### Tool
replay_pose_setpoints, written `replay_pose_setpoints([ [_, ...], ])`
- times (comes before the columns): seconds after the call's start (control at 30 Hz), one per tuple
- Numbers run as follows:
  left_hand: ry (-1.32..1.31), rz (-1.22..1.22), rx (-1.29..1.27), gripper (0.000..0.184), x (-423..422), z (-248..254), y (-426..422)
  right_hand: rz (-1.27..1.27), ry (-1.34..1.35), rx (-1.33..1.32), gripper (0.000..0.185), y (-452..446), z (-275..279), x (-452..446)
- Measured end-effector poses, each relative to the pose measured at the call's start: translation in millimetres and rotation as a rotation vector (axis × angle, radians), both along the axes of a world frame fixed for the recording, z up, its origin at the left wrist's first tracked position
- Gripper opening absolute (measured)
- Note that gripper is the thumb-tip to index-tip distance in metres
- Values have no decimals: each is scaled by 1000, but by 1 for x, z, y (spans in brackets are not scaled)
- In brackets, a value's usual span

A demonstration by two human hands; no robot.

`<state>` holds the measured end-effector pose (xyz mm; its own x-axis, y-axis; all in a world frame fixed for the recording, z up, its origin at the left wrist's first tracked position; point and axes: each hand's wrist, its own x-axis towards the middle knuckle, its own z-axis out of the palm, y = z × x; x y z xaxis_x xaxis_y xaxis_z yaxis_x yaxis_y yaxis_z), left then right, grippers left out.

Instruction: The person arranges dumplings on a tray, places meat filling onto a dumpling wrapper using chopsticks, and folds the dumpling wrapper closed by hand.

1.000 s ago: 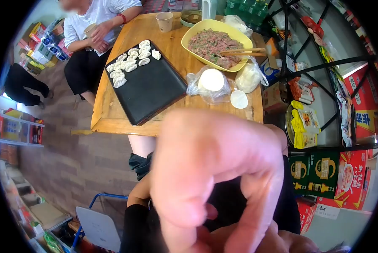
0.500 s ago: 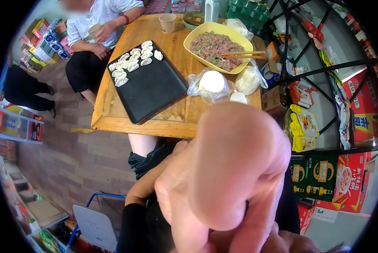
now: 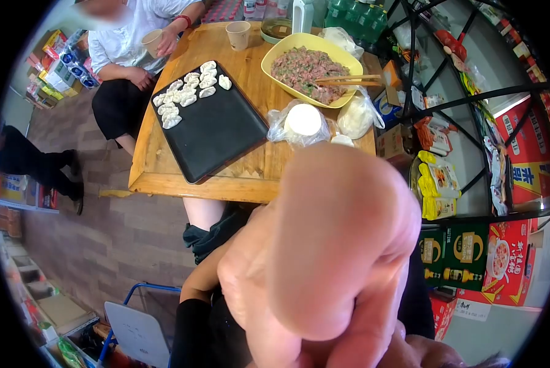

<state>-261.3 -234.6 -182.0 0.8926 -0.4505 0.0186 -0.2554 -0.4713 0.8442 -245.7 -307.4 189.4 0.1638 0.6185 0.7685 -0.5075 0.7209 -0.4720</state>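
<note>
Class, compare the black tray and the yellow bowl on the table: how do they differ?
The black tray is flat and shallow; the yellow bowl is deeper. The tray is mostly bare, with white dumplings toward its far end; the bowl is well filled with minced filling. Both rest on the wooden table.

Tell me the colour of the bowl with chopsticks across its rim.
The bowl is pale yellow, best seen in the head view, the only one here.
</note>
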Motion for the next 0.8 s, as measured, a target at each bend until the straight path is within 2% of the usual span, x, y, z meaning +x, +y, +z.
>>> replay_pose_setpoints([
  [0.1,115,-18,129,36,2,27,-1,-8,-10,3,35,1,2,1],
  [0.13,115,-14,130,36,2,5,0,-8,-12,5,35,2,6,2],
  [0.2,-77,-60,184,36,3,-62,-1,-11,-19,5,35,1,3,2],
  [0.23,-77,-56,184,36,2,-50,0,-7,-18,7,35,2,0,0],
  [0.3,7,33,5,35,0,-7,2,-13,-18,3,35,0,-1,0],
  [0.37,89,12,38,36,4,9,3,-21,-19,6,35,0,0,1],
  [0.4,166,-5,71,37,5,12,2,-26,-22,5,34,-1,-1,1],
  [0.6,120,-42,31,32,16,3,5,-152,-96,-47,34,-6,2,15],
  [0.7,121,-76,30,29,17,11,5,-383,-215,-272,34,-20,-1,26],
  [0.8,123,-110,30,27,9,18,-1,-442,-265,-735,25,-32,-24,27],
])
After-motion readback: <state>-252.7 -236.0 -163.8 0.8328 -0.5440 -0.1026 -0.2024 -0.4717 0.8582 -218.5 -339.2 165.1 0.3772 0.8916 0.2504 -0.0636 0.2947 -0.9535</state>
